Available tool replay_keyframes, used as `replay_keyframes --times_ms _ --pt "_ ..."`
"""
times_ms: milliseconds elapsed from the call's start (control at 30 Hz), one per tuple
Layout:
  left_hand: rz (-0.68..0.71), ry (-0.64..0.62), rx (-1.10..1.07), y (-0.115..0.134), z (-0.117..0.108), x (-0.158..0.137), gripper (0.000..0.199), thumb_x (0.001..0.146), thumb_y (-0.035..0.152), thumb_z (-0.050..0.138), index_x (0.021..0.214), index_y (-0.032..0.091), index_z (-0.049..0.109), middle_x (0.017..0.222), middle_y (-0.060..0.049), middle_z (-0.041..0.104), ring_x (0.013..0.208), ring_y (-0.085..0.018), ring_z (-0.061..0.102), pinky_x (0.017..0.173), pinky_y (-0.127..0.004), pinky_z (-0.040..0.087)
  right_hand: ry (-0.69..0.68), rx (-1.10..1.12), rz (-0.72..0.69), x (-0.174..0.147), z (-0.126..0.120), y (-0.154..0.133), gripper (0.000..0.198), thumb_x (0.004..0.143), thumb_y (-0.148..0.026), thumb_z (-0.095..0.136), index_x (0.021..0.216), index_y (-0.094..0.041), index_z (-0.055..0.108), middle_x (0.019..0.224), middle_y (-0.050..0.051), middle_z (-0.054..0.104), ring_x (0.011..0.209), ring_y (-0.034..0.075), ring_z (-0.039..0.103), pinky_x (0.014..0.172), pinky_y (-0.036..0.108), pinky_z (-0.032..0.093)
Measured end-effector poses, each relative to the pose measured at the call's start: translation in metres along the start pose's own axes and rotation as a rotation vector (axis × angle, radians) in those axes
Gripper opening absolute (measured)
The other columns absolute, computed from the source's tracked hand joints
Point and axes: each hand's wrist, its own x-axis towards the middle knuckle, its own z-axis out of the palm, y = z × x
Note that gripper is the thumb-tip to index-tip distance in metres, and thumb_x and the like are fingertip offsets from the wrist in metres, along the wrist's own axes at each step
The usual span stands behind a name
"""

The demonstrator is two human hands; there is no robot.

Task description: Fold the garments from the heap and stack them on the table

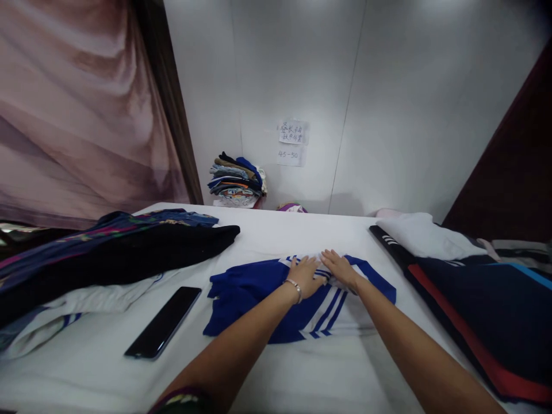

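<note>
A blue and white striped jacket (254, 287) lies partly folded across the middle of the white table. My left hand (305, 276) rests on its upper middle with the fingers spread, palm down, and a bracelet on the wrist. Just right of it, my right hand (338, 267) lies flat on the jacket's white and striped part, fingers stretched forward. Neither hand appears to grip the fabric. The cloth under both palms is hidden.
A black phone (166, 322) lies left of the jacket. Dark garments (129, 253) are heaped along the left side. Dark clothes (487, 310) with a white piece (426, 236) lie at the right. Folded clothes (237, 179) stand stacked by the wall beyond the table (276, 230).
</note>
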Motion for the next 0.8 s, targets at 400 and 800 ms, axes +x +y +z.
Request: replay_keyframes --times_ms 400,800 --pt "-0.251 -0.05 0.026 -0.065 0.026 -0.065 0.069 0.087 0.06 0.037 0.144 0.021 0.042 0.154 -0.014 0.031 0.144 -0.032 0.02 0.114 -0.059 0.009 -0.018 -0.115 -0.202 -0.049 0.06 -0.001 0.061 0.094 -0.05 0.038 0.147 -0.021 0.036 0.156 0.01 0.026 0.144 0.027 0.023 0.117 0.054 0.013" --pt "-0.308 0.118 -0.01 -0.068 -0.022 -0.102 0.062 0.088 0.053 0.043 0.137 0.017 0.049 0.15 -0.016 0.037 0.143 -0.034 0.024 0.113 -0.061 0.01 0.159 -0.035 -0.24 -0.061 0.038 -0.049 0.056 0.095 -0.054 0.033 0.144 -0.03 0.04 0.156 0.004 0.025 0.146 0.026 0.014 0.117 0.055 0.011"
